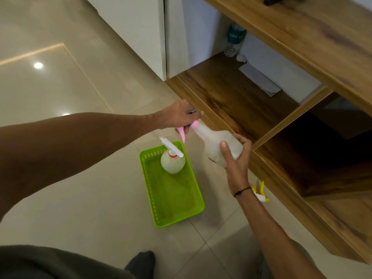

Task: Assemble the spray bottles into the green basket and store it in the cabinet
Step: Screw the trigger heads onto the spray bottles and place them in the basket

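Observation:
A green basket [192, 213] lies on the tiled floor below my hands. One translucent spray bottle [172, 163] with a white head and orange collar stands upright in its far end. My right hand [234, 156] grips the body of a second translucent bottle [216, 140], tilted with its neck up and to the left. My left hand [181, 117] grips the pink spray head [186, 129] at that bottle's neck. A yellow spray head [260, 192] lies on the floor by the cabinet, partly hidden behind my right wrist.
An open wooden cabinet [237, 97] with low shelves stands to the right. Inside it are a water bottle [234, 40], a small white object and a white sheet [259, 79]. White cabinet doors [141, 33] are behind. My foot [141, 262] is near the bottom.

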### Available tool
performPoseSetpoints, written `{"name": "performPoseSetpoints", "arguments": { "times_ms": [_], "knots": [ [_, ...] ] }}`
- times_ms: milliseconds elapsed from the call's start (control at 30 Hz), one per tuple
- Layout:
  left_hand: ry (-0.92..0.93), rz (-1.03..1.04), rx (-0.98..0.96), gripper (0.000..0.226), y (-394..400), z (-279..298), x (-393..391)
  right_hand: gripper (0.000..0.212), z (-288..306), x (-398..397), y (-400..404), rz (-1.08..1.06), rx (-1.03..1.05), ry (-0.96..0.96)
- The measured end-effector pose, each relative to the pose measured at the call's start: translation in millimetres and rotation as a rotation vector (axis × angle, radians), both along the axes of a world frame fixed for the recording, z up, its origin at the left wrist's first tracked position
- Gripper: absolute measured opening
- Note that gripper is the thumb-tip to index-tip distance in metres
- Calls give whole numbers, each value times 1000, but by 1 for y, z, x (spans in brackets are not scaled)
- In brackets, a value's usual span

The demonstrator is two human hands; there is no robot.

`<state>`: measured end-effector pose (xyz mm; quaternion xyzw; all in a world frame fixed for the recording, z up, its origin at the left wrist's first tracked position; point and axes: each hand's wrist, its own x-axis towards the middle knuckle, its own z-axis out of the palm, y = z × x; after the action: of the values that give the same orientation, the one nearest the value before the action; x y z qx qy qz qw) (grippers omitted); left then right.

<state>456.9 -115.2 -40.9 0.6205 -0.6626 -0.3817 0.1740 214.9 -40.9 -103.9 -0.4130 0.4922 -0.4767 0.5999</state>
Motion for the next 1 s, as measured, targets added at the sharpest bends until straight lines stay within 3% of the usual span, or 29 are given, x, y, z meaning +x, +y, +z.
{"name": "performPoseSetpoints", "arguments": {
  "times_ms": [33, 67, 167, 233, 300, 433, 467, 533, 667, 733, 800, 900, 1000],
  "knots": [
    [-1, 1, -13, 60, 0, 2, 0, 68, 1, 2, -1, -30, -5, 28],
    [-19, -7, -40, 60, 0, 3, 0, 71, 4, 3, -4, -23, 116, -35],
    [-92, -57, -132, 60, 2, 7, 1, 71, 12, 0, -10, 171, 612, -319],
    [-98, -71, -155, 59, 6, 6, 2, 68, 11, -3, -10, 213, 690, -348],
    [-79, -59, -156, 58, 10, 4, 3, 61, 10, 1, -7, 157, 555, -283],
    [-15, 21, -122, 59, 8, 7, 2, 58, 3, 10, 6, -107, -239, 116],
    [-10, 32, -113, 60, 7, 8, 2, 59, 3, 14, 8, -117, -306, 153],
    [-24, 13, -118, 61, 6, 12, 7, 56, 7, 17, 7, -93, -167, 131],
    [-69, -39, -175, 58, 12, 11, 16, 75, 19, 10, -3, 232, 499, -136],
    [-60, -37, -192, 56, 13, 9, 16, 80, 22, 8, -5, 242, 508, -138],
    [-74, -46, -184, 55, 12, 11, 19, 86, 22, 8, -4, 186, 288, 112],
    [-126, -135, -174, 55, 12, 18, 21, 82, 27, 7, 2, 284, -225, 754],
    [-166, -182, -195, 56, 15, 26, 19, 91, 39, 17, 7, 434, -302, 995]
  ]
}}
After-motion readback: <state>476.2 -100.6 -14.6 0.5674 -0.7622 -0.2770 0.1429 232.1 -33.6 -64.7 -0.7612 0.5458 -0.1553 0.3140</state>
